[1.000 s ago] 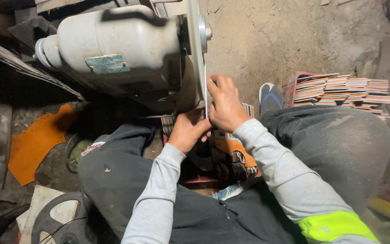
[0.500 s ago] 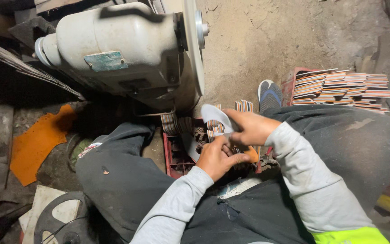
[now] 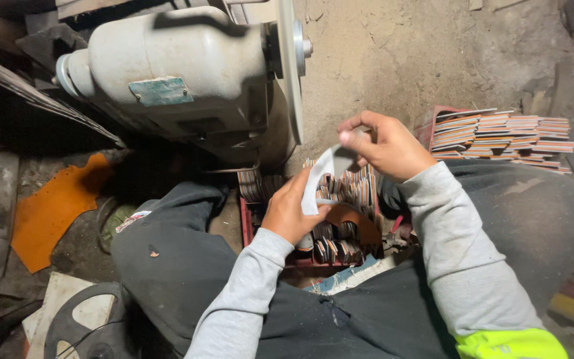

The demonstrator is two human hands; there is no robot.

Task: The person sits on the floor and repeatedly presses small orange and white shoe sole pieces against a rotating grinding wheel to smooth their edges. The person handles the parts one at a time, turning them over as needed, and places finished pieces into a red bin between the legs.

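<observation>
Both hands hold one thin grey curved sheet piece (image 3: 321,174): left hand (image 3: 291,211) fingers clamped on its lower end, right hand (image 3: 385,145) fingers pinching its top, above a red tray of striped flat pieces (image 3: 340,219).

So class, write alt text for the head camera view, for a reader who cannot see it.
A seated person's left hand and right hand hold a pale curved piece above a red tray of striped pieces, beside a grey motor with a grinding disc.

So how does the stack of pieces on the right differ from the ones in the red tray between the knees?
The stack on the right lies flat in layers on the ground; the pieces in the red tray stand on edge, packed in rows. The stack sits untouched; both hands work over the tray pieces. Both show orange-and-pale striped edges.
</observation>
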